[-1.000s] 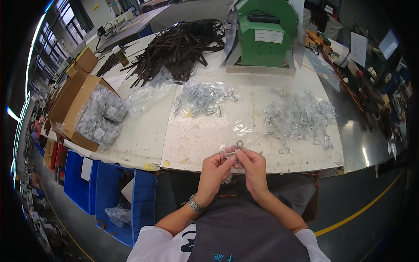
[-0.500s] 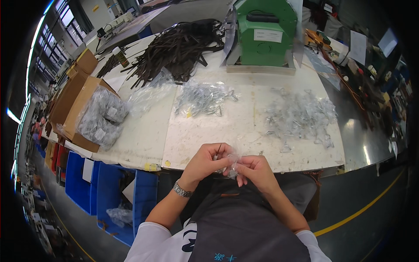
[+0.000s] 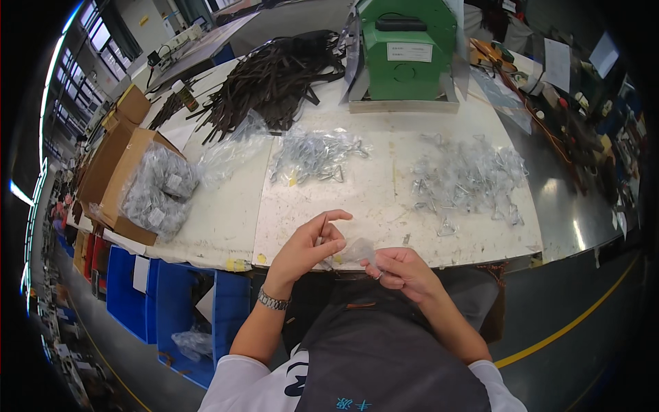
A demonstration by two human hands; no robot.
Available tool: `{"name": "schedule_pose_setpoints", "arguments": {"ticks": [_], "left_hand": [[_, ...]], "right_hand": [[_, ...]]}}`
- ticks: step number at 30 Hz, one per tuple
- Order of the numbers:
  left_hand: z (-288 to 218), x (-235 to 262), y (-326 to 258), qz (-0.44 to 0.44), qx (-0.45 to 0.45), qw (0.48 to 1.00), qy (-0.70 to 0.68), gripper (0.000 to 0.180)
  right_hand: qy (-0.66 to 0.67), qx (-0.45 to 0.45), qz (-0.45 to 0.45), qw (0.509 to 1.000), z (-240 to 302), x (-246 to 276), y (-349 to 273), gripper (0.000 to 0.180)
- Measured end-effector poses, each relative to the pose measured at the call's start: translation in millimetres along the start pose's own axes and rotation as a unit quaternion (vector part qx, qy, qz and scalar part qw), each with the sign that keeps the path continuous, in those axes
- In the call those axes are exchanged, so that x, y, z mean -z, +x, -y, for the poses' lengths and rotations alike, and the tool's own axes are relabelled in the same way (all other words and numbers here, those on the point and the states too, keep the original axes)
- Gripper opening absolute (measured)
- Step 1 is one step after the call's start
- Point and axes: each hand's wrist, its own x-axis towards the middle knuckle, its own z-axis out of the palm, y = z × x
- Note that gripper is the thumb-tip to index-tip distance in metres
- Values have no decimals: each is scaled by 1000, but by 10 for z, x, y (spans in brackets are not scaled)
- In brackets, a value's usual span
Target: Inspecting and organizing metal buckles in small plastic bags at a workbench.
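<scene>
At the table's front edge, my right hand pinches a small clear plastic bag; what the bag contains is too blurred to tell. To its left, my left hand has thumb and forefinger spread apart, off the bag. A thin dark stick-like thing shows along its palm, apparently held by the curled lower fingers, which are partly hidden. Beyond my hands lies a pile of triangular metal rings with clear plastic about them. Farther right, small clear bags with metal rings are spread out.
An open cardboard box of filled plastic bags stands at left. Behind are dark straps, a small bottle and a green machine. Loose clear plastic lies near the box. Blue bins stand below the table's left front.
My left hand has let go of the clear bag and moved left, its thumb and forefinger opening. My right hand keeps the bag and has shifted slightly right. The view has tilted a little.
</scene>
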Motion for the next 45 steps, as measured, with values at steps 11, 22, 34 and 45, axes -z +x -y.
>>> {"name": "schedule_pose_setpoints", "arguments": {"ticks": [11,22,34,45], "left_hand": [[-128,-468,-199,98,40,992,75,50],[166,-456,112,-6,-59,975,213,36],[449,423,1244,-113,-78,756,641,36],[305,248,784,-106,-156,890,414,57]], "right_hand": [[-392,203,-190,877,8,-404,-159,24],[-391,214,-243,862,7,-231,-29,21],[-677,340,-400,516,578,334,-16,40],[-718,340,-300,529,28,128,449,32]]}}
